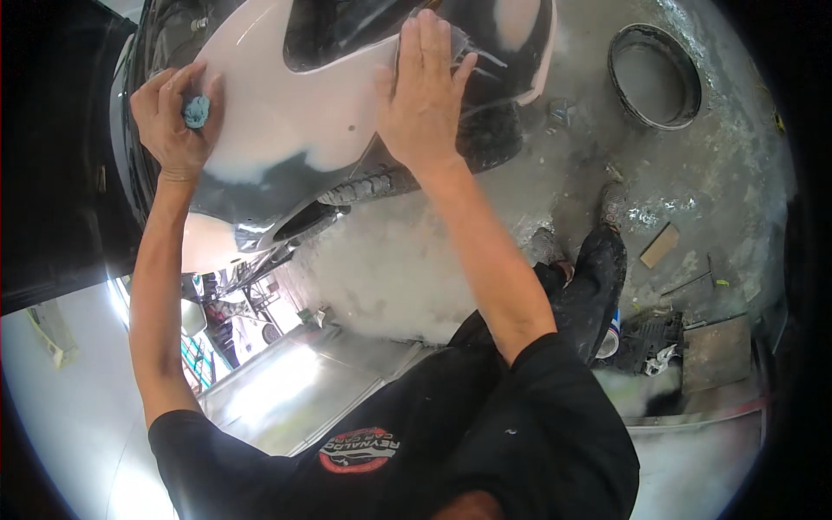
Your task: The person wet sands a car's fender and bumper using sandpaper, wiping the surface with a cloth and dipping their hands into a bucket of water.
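Observation:
Both arms reach up over a car body panel (pixel 286 113), patched in pale pink and black. At its left side, my left hand (pixel 173 121) is curled around a crumpled light-blue lump (pixel 197 111); its material is not clear. My right hand (pixel 423 95) lies flat on the panel beside a dark cut-out opening (pixel 347 39). Its fingers are stretched out together and the thumb stands apart. Whether anything thin lies beneath that palm is hidden. Right of it, the black part (pixel 485 65) carries pale grey scuffs.
Below the panel shows a tyre (pixel 360 188). A round black-rimmed object (pixel 654 76) lies on the stained concrete floor (pixel 693 173). Near my feet are a brown board piece (pixel 660 245), a can (pixel 610 342), a dark plastic part (pixel 646 338) and a flat grey-brown panel (pixel 716 354).

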A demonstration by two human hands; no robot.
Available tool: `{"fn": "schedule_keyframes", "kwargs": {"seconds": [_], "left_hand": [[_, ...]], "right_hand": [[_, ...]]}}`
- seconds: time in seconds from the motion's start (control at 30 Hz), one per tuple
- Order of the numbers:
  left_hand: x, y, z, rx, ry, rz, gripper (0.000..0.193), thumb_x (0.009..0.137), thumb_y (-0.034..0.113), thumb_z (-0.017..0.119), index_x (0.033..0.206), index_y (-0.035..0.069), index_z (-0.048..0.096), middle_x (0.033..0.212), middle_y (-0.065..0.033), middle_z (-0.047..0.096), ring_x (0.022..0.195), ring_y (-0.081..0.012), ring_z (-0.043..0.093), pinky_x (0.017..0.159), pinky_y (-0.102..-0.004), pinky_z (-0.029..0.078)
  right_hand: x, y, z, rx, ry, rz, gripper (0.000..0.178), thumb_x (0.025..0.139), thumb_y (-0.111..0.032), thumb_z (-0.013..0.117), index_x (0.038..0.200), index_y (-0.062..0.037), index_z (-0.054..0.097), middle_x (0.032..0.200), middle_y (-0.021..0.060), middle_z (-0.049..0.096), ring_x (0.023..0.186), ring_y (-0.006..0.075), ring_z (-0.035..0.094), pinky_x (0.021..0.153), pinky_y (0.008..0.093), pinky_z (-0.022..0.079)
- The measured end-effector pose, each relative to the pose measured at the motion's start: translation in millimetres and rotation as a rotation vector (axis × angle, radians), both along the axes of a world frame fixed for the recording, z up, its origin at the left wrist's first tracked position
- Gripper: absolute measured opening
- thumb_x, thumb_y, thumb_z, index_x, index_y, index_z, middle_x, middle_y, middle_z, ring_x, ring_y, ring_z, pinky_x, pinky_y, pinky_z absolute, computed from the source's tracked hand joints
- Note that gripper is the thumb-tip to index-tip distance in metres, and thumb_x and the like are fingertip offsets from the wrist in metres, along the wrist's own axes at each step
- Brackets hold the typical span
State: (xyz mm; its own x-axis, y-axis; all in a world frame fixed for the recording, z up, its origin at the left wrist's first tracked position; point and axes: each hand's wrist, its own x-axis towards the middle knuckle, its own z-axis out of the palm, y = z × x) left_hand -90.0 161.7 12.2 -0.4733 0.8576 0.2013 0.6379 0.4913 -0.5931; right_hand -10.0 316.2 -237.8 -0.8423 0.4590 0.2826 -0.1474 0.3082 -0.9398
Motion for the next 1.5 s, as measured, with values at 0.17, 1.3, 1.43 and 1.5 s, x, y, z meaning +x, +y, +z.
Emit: {"fn": "schedule_keyframes", "kwargs": {"seconds": [0.17, 1.3, 1.43, 1.5], "left_hand": [[-0.4, -3.6, 2.0, 0.026, -0.028, -0.003, 0.031, 0.082, 0.016, 0.088, 0.109, 0.009, 0.074, 0.100, -0.0097, 0.068, 0.093, -0.0259, 0.063, 0.082, -0.0362, 0.051], [3.3, -5.4, -0.4, 0.083, -0.007, 0.036, 0.036, 0.079, 0.016, 0.089, 0.112, 0.013, 0.074, 0.103, -0.0069, 0.068, 0.092, -0.0263, 0.064, 0.082, -0.0355, 0.053], [3.5, 1.5, -1.2, 0.084, 0.000, 0.014, 0.035, 0.080, 0.017, 0.089, 0.112, 0.014, 0.074, 0.103, -0.0066, 0.068, 0.093, -0.0261, 0.064, 0.082, -0.0353, 0.053], [3.9, 0.2, 0.2, 0.086, 0.001, 0.031, 0.035, 0.080, 0.017, 0.088, 0.113, 0.014, 0.074, 0.104, -0.0068, 0.068, 0.093, -0.0259, 0.065, 0.082, -0.0353, 0.054]], "right_hand": [[1.2, 33.4, -28.8, 0.251, 0.092, 0.109, 0.064, 0.101, -0.026, 0.060, 0.159, -0.0093, 0.039, 0.168, 0.0105, 0.033, 0.156, 0.0331, 0.030, 0.121, 0.0709, 0.019], [18.9, 8.8, 8.1, 0.151, 0.025, 0.211, 0.068, 0.107, -0.036, 0.043, 0.157, 0.0076, 0.033, 0.167, 0.0276, 0.027, 0.156, 0.0444, 0.022, 0.120, 0.0727, 0.002], [16.8, 17.9, -1.3, 0.079, -0.003, 0.221, 0.068, 0.106, -0.035, 0.046, 0.157, 0.0071, 0.034, 0.168, 0.0251, 0.027, 0.157, 0.0415, 0.023, 0.121, 0.0724, 0.003], [20.5, 21.0, 6.2, 0.176, 0.053, 0.297, 0.068, 0.105, -0.034, 0.050, 0.157, 0.0065, 0.035, 0.169, 0.0236, 0.027, 0.157, 0.0408, 0.024, 0.120, 0.0731, 0.006]]}}
